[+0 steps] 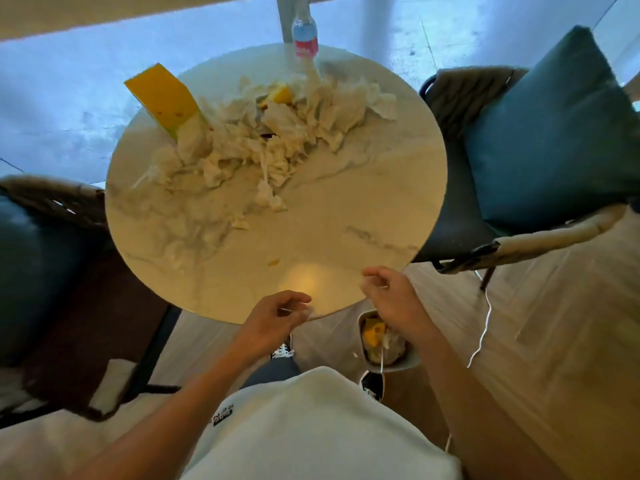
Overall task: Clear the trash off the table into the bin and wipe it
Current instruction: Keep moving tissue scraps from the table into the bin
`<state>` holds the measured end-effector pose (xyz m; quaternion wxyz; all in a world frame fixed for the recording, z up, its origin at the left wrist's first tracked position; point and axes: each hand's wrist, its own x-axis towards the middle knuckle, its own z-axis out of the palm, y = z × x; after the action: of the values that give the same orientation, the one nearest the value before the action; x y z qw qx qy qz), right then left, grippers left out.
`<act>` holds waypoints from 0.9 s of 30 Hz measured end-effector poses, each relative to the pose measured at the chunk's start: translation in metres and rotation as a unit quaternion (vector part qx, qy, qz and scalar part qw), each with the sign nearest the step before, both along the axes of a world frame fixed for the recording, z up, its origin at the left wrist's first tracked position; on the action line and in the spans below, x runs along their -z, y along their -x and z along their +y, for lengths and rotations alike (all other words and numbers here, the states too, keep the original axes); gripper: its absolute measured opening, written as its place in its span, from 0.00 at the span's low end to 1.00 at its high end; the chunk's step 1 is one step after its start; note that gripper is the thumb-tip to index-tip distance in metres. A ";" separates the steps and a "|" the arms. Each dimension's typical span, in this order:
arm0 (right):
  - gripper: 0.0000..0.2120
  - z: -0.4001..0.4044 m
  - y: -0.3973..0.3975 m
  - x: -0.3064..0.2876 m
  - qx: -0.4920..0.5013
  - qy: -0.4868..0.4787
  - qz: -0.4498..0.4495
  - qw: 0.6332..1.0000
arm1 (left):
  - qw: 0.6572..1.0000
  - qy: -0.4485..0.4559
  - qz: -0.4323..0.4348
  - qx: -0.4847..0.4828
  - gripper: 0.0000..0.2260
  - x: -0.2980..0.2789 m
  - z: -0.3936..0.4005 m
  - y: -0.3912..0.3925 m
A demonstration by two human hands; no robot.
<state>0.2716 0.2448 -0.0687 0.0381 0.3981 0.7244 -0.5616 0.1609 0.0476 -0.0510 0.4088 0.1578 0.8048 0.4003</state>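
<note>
- While both hands hover over the near edge of the round marble table point(346, 209), the left hand point(277, 315) has loosely curled fingers and seems to pinch a small white scrap; blur leaves that unsure.
- The right hand point(389, 296) is loosely curled too, thumb and forefinger close together; whether it has hold of anything I cannot tell.
- A heap of crumpled tissues point(263, 140) covers the far half of the table, with a yellow card point(161, 98) at its far left and a plastic bottle point(305, 38) at the far edge.
- The bin point(405, 363) stands on the floor just near the table's edge, below the right hand, already holding trash.
</note>
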 end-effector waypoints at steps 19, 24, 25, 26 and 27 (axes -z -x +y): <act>0.20 -0.055 0.254 0.020 -0.220 -0.197 -0.047 0.954 | 0.991 0.023 0.131 0.003 0.11 0.003 -0.039 0.195; 0.17 -0.069 0.237 0.006 -0.130 -0.173 -0.016 0.976 | 0.981 -0.009 0.188 0.055 0.13 0.018 -0.031 0.216; 0.16 -0.072 0.229 0.004 -0.108 -0.165 -0.010 0.980 | 0.978 -0.010 0.197 0.068 0.13 0.023 -0.029 0.218; 0.15 -0.074 0.220 0.002 -0.086 -0.158 -0.003 0.984 | 0.974 -0.008 0.209 0.081 0.13 0.027 -0.027 0.220; 0.14 -0.076 0.210 0.001 -0.062 -0.152 0.003 0.986 | 0.970 -0.002 0.224 0.094 0.13 0.031 -0.025 0.221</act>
<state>0.0618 0.1686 -0.0694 0.0095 0.3519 0.8246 -0.4429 -0.0605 0.0228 -0.0822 0.2538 0.3191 0.8564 0.3166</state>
